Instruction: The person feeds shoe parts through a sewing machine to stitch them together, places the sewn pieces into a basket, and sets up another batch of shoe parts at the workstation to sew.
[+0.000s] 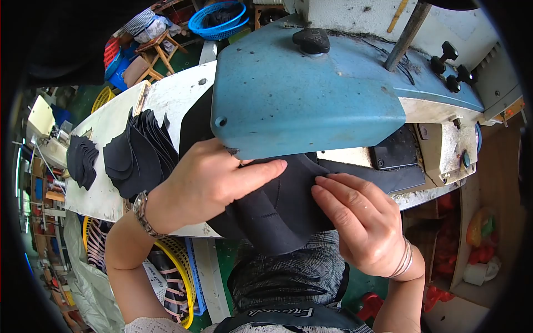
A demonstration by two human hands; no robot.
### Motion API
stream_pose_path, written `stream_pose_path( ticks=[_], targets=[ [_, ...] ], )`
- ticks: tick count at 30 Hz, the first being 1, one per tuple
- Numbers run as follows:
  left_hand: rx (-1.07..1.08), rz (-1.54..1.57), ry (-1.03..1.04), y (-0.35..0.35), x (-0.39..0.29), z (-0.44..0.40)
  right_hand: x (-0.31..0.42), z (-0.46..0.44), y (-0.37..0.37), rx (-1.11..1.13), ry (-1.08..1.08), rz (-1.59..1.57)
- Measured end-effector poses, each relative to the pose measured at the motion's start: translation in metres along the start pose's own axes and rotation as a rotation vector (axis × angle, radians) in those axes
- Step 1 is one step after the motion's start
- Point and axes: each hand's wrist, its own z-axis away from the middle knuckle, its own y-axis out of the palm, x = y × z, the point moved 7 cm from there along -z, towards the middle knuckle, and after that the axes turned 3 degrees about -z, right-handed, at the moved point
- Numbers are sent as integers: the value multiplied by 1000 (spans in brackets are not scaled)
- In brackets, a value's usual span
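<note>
The black cloth piece (277, 222) is in the centre of the frame, partly under the blue machine head (305, 100). The left hand (202, 180) presses on it with one finger stretched to the right; its other fingertips are hidden, so I cannot tell if they grip. The right hand (361, 222) has its fingers close together upon the cloth; its thumb is not visible, so a pinch cannot be confirmed. One seam (269, 215) is already on this piece, but the work seems unfinished. At the left of the frame, a larger stack (141, 152) and a smaller stack (81, 161) of black pieces lie on the white table (161, 89); whether they are done or waiting is unclear.
</note>
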Motion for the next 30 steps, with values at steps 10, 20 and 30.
stream_pose_path(
  ticks=[10,20,30],
  targets=[
    [122,-29,52,0,39,6,-11,-3,5,146,90,66],
    [93,51,-129,7,97,7,-16,-18,9,180,41,67],
    [-14,-116,31,11,128,-9,-19,-30,17,168,85,89]
  ],
)
